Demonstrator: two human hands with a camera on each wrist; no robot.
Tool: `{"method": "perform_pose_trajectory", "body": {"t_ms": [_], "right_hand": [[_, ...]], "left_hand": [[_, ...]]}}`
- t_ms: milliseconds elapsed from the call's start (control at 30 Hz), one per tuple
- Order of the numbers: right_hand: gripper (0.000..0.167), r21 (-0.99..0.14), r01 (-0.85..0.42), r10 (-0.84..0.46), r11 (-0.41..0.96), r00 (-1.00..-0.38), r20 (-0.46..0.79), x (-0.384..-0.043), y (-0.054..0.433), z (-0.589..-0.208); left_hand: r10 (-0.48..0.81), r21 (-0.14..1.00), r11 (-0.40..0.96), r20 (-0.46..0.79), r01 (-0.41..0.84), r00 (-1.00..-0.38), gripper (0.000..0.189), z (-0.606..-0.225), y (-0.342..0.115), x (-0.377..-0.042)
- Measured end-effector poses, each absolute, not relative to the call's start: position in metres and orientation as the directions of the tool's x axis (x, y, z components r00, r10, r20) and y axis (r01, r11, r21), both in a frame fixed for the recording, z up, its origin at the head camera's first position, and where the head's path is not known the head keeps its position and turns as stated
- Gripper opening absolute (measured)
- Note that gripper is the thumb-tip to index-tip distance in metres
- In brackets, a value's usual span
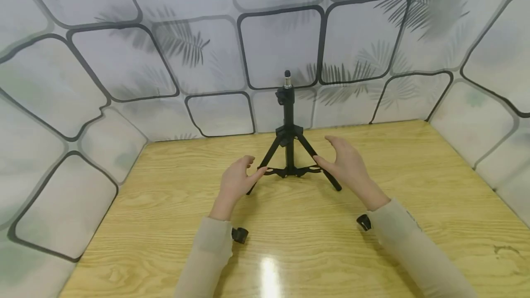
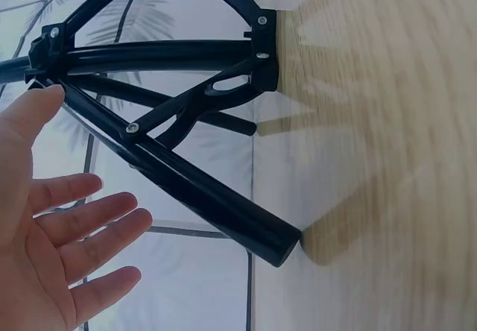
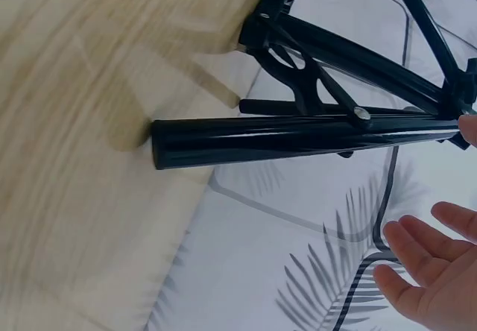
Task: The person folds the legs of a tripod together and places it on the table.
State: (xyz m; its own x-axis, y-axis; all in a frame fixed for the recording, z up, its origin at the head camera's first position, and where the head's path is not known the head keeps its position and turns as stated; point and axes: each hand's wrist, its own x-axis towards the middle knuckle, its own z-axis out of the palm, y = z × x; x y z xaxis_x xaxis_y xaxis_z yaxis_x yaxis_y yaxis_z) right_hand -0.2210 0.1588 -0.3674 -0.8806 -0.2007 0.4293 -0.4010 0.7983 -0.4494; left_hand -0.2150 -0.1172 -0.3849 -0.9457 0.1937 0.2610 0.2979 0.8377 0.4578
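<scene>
A small black tripod stand (image 1: 289,114) stands upright on the wooden table with its legs spread and a silver stud on top. My left hand (image 1: 238,180) is beside its left leg, fingers relaxed and apart. In the left wrist view the thumb overlaps the upper end of the leg (image 2: 216,193), while the other fingers extend below it. On the other side, my right hand (image 1: 345,164) has its thumb by the right leg (image 3: 276,139) and its fingers spread. Neither hand has its fingers curled round the stand.
Light wood grain covers the table (image 1: 165,224). Behind and at both sides rises a pale wall covering (image 1: 219,114) with dark rounded outlines and leaf prints. A black wrist-worn piece (image 1: 240,235) sits at the left cuff, another black piece (image 1: 364,222) at the right.
</scene>
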Motion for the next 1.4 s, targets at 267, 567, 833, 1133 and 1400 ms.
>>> {"method": "perform_pose_trajectory", "body": {"t_ms": [267, 567, 833, 1133, 1400], "right_hand": [[0.059, -0.473, -0.428, -0.194, 0.77, -0.863, 0.466, -0.224, 0.156, -0.356], [0.055, -0.494, -0.519, -0.2, 0.697, -0.803, 0.562, -0.224, 0.149, -0.333], [0.051, -0.483, -0.581, -0.2, 0.656, -0.75, 0.631, -0.227, 0.143, -0.312], [0.048, -0.467, -0.636, -0.196, 0.614, -0.696, 0.691, -0.226, 0.133, -0.282], [0.045, -0.485, -0.649, -0.197, 0.586, -0.694, 0.692, -0.231, 0.127, -0.26]], "left_hand": [[0.192, 0.507, 0.811, 0.241, 0.292, -0.951, 0.055, -0.388, -0.115, -0.216], [0.188, 0.567, 0.778, 0.201, 0.27, -0.961, 0.057, -0.392, -0.113, -0.217], [0.191, 0.585, 0.769, 0.173, 0.257, -0.966, 0.046, -0.396, -0.111, -0.22], [0.211, 0.587, 0.759, 0.188, 0.282, -0.959, 0.036, -0.398, -0.11, -0.221], [0.189, 0.595, 0.755, 0.208, 0.277, -0.96, 0.027, -0.397, -0.11, -0.221]]}}
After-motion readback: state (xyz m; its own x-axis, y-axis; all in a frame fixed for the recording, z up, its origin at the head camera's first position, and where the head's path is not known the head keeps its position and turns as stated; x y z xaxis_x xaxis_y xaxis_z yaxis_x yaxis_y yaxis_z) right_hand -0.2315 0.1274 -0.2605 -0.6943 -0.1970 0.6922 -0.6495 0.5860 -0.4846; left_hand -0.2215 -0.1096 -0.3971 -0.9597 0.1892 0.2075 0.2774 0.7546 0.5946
